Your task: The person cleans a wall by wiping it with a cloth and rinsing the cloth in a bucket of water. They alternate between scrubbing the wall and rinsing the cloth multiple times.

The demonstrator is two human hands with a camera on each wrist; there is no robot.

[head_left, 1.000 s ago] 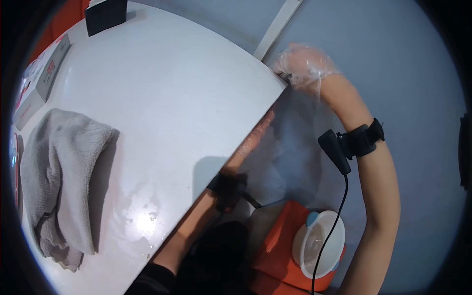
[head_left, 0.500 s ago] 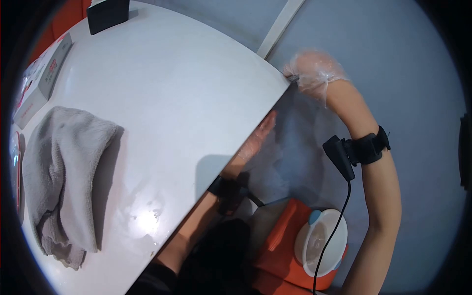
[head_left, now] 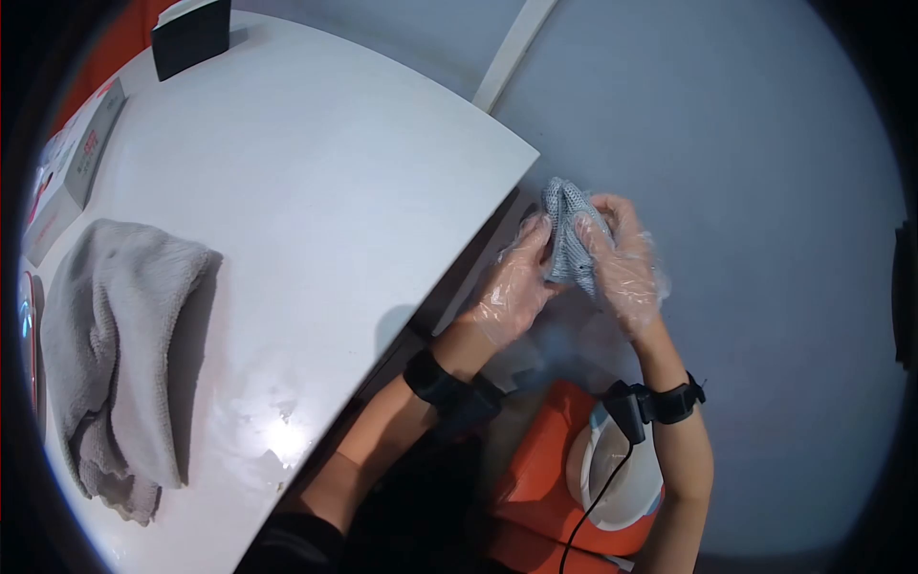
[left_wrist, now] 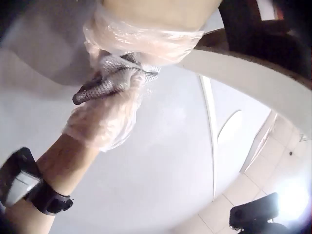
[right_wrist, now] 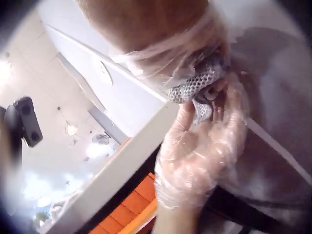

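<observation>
A folded grey mesh cloth (head_left: 571,239) is held between both hands, off the right corner of the white table. My left hand (head_left: 514,287), in a clear plastic glove, grips its left side with the thumb on top. My right hand (head_left: 626,273), gloved the same way, pinches the cloth from the right, thumb lying along its upper face. In the left wrist view the cloth (left_wrist: 109,83) is bunched between the two gloves. The right wrist view shows the left hand (right_wrist: 195,151) palm on, with its fingers around the lower end of the cloth (right_wrist: 200,85).
On the white table (head_left: 316,191) lie a crumpled grey towel (head_left: 124,344), a white box (head_left: 76,172) and a black holder (head_left: 191,40). Below the hands is an orange stool (head_left: 535,469) bearing a white basin (head_left: 622,478). A grey-blue wall (head_left: 765,239) stands on the right.
The right hand has come back from beyond the table corner towards me, with the grey mesh cloth now showing in it. My left hand has risen from beside the table edge to the cloth.
</observation>
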